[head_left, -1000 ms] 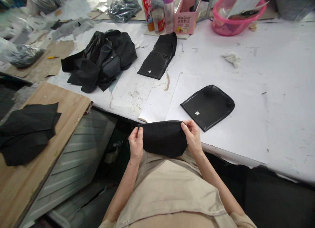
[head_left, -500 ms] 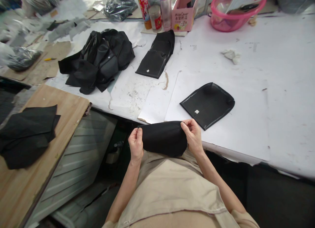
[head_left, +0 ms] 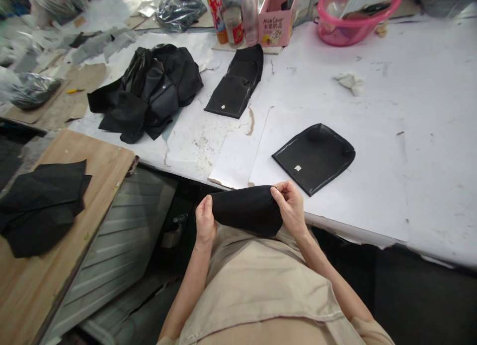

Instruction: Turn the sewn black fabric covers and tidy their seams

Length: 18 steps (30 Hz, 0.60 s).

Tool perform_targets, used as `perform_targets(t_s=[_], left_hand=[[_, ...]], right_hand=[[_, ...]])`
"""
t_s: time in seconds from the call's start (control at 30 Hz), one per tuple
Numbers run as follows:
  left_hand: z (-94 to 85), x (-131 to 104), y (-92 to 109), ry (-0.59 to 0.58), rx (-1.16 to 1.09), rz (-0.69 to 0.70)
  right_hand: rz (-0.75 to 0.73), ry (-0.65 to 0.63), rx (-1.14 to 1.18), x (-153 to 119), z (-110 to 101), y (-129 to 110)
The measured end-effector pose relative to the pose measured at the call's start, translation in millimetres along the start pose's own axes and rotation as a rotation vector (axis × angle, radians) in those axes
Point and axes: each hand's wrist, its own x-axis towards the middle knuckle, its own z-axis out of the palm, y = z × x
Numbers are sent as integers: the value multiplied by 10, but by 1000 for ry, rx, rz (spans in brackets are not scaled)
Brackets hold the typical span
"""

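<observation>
A black fabric piece (head_left: 246, 210) is stretched between my two hands, over my lap at the table's front edge. My left hand (head_left: 205, 220) pinches its left end and my right hand (head_left: 291, 206) grips its upper right corner. Just beyond my right hand, a flat black piece with a rounded end (head_left: 316, 154) and a small white tag lies on the white table (head_left: 380, 186). Farther back lies another tagged black piece (head_left: 233, 89). To its left is a crumpled heap of black pieces (head_left: 149, 89).
More black fabric (head_left: 44, 201) lies on a wooden board (head_left: 108, 154) at the left. Along the back stand a red bottle (head_left: 216, 12), a glass jar (head_left: 234, 27), a pink box (head_left: 278, 25) and a pink basin (head_left: 345, 32). A crumpled white scrap (head_left: 350, 83) lies at the right.
The left end of the held piece has dropped slightly, and its left corner no longer shows above my left thumb. Both hands keep their hold, nearly in the same place.
</observation>
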Motion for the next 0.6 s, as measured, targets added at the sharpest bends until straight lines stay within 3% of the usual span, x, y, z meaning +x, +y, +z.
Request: perform_targets(t_s=[0.23, 0.47, 0.6], left_hand=[[-42, 38, -23, 2, 206, 109], [26, 11, 27, 147, -8, -66], [1, 14, 7, 59, 70, -36]], right_hand=[[-65, -33, -33, -12, 24, -37], [-125, -14, -125, -29, 28, -32], [-114, -32, -120, -21, 18, -70]])
